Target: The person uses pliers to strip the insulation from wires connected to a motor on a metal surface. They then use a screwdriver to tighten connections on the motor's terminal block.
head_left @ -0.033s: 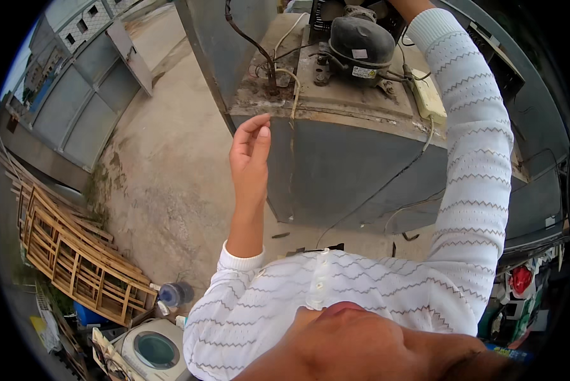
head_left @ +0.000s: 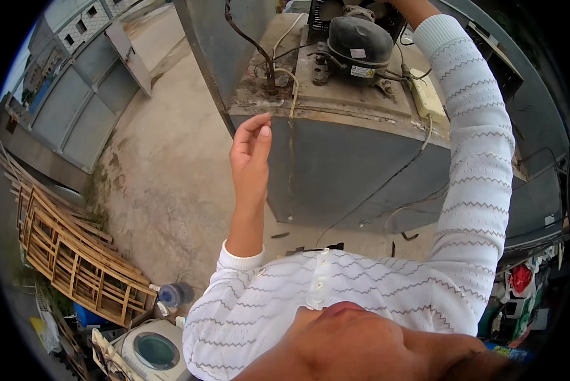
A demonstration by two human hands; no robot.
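My left hand hovers in front of the near edge of a grey metal unit, its fingers loosely curled and holding nothing that I can see, beside a pale dangling cable. On the unit's top sit a black compressor, several wires and a cream power strip. My right hand reaches past the compressor toward a dark finned part at the top edge of the view; its fingers are cut off, so I cannot tell what it touches.
A concrete floor runs left toward metal gates. Stacked wooden frames, a water jug and a white washing machine are at lower left. Assorted items with a red bundle sit at lower right.
My right wrist and sleeve have shifted very slightly to the right and down. My left hand stays in the same place.
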